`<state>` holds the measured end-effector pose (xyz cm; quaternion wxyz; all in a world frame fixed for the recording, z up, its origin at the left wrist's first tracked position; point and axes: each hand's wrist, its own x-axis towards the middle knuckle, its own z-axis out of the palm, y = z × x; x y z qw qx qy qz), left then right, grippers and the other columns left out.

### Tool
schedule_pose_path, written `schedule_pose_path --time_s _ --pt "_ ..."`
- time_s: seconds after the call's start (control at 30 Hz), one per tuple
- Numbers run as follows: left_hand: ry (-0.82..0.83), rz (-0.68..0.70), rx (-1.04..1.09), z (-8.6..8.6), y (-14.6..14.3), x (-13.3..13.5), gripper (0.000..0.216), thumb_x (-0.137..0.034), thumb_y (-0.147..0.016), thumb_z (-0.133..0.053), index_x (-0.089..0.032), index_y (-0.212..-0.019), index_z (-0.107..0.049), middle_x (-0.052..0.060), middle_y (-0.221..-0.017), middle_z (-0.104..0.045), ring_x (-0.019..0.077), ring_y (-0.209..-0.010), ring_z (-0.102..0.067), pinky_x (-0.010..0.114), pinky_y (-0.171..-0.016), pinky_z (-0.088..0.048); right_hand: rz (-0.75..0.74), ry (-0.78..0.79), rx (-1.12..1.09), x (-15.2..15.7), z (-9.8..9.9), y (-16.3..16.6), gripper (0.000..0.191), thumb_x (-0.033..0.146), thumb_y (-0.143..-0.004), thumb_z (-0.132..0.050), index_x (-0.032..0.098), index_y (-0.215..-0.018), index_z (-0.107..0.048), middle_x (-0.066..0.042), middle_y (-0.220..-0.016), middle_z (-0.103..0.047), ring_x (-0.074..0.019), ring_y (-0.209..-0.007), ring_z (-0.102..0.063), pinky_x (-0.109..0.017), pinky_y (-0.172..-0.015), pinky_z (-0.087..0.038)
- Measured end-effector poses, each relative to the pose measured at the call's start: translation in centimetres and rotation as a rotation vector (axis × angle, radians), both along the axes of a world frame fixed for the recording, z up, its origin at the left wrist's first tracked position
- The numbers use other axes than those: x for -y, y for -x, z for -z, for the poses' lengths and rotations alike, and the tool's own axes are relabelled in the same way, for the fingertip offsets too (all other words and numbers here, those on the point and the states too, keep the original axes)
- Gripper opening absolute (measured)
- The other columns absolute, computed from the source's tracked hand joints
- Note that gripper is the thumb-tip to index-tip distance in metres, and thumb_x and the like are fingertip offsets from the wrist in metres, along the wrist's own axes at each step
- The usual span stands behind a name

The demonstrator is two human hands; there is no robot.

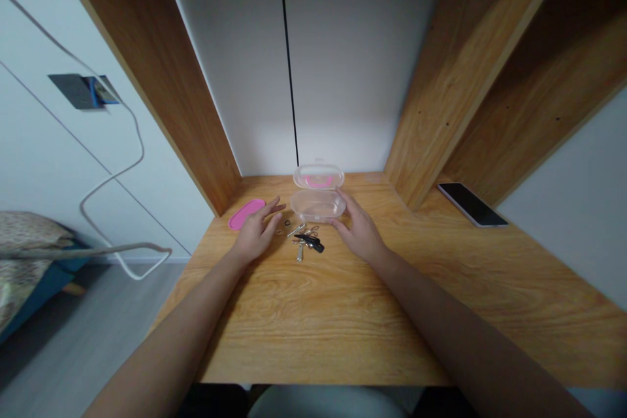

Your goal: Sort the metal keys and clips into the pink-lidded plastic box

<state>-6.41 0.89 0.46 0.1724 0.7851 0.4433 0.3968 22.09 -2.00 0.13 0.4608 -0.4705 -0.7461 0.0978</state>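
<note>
An open clear plastic case point(317, 204) stands on the wooden desk point(343, 313), its lid point(318, 177) raised at the back with a pink part inside. In front of it lie small metal manicure tools point(300, 249) and a black-handled one point(311, 241). My left hand point(257, 232) rests flat on the desk, fingers stretched out, just left of the tools. My right hand point(360, 230) lies with fingers extended, fingertips touching the case's right side. A pink oval pad point(246, 213) lies left of my left hand.
A black phone point(471, 204) lies at the right on the desk. Wooden side panels point(443, 78) wall in the nook on both sides. A white cable point(122, 170) hangs at the left, beside a bed point(24, 255).
</note>
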Motion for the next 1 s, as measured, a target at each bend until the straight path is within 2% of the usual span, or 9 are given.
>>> schedule_pose_path --time_s 0.1,0.23,0.37,0.57,0.8,1.0 --pt "-0.060 -0.032 -0.152 0.2 0.7 -0.5 0.043 -0.035 -0.099 -0.047 -0.015 -0.134 -0.060 0.012 -0.127 -0.070 0.0284 -0.118 -0.064 0.048 -0.103 -0.050 0.056 0.101 -0.023 -0.7 0.9 -0.6 0.067 0.033 -0.094 -0.060 0.022 -0.154 -0.031 -0.015 -0.151 -0.049 -0.0283 -0.137 -0.050 -0.049 -0.115 -0.041" --pt "-0.060 -0.001 -0.282 0.1 1.1 -0.8 0.038 -0.031 -0.096 -0.048 -0.014 -0.124 -0.067 0.013 -0.124 -0.071 0.0291 -0.114 -0.065 0.047 -0.099 -0.052 0.062 0.142 -0.009 -1.3 1.8 -1.0 0.063 0.033 -0.095 -0.057 0.021 -0.152 -0.032 -0.015 -0.151 -0.048 -0.0279 -0.138 -0.049 -0.050 -0.116 -0.039" --pt "-0.049 0.059 -0.299 0.0 0.8 -0.7 0.040 -0.034 -0.096 -0.052 -0.015 -0.130 -0.063 0.013 -0.124 -0.070 0.0282 -0.114 -0.064 0.047 -0.102 -0.050 0.040 0.164 0.029 -1.3 2.0 -1.0 0.064 0.033 -0.094 -0.058 0.022 -0.152 -0.032 -0.015 -0.151 -0.048 -0.0279 -0.138 -0.049 -0.049 -0.116 -0.039" --pt "-0.036 0.156 -0.314 0.3 0.6 -0.6 0.039 -0.035 -0.095 -0.056 -0.019 -0.129 -0.064 0.013 -0.124 -0.069 0.0271 -0.113 -0.064 0.044 -0.100 -0.051 0.100 0.115 0.087 -1.6 2.1 -1.1 0.065 0.035 -0.092 -0.062 0.017 -0.150 -0.038 -0.018 -0.145 -0.052 -0.0304 -0.136 -0.049 -0.050 -0.116 -0.039" --pt "-0.031 0.191 -0.307 0.5 0.7 -0.6 0.038 -0.031 -0.093 -0.058 -0.019 -0.128 -0.065 0.013 -0.121 -0.071 0.0275 -0.110 -0.065 0.046 -0.098 -0.051 0.092 0.048 0.120 -1.6 2.2 -1.3 0.066 0.025 -0.092 -0.059 0.023 -0.153 -0.034 -0.015 -0.143 -0.053 -0.0289 -0.135 -0.048 -0.052 -0.115 -0.040" --pt "-0.041 0.201 -0.297 0.4 0.6 -0.5 0.037 -0.034 -0.094 -0.057 -0.020 -0.127 -0.066 0.012 -0.117 -0.072 0.0268 -0.106 -0.067 0.044 -0.094 -0.053 0.118 0.042 0.109 -1.5 1.9 -1.3 0.070 0.026 -0.090 -0.061 0.025 -0.154 -0.032 -0.014 -0.144 -0.051 -0.0289 -0.135 -0.048 -0.052 -0.115 -0.039"
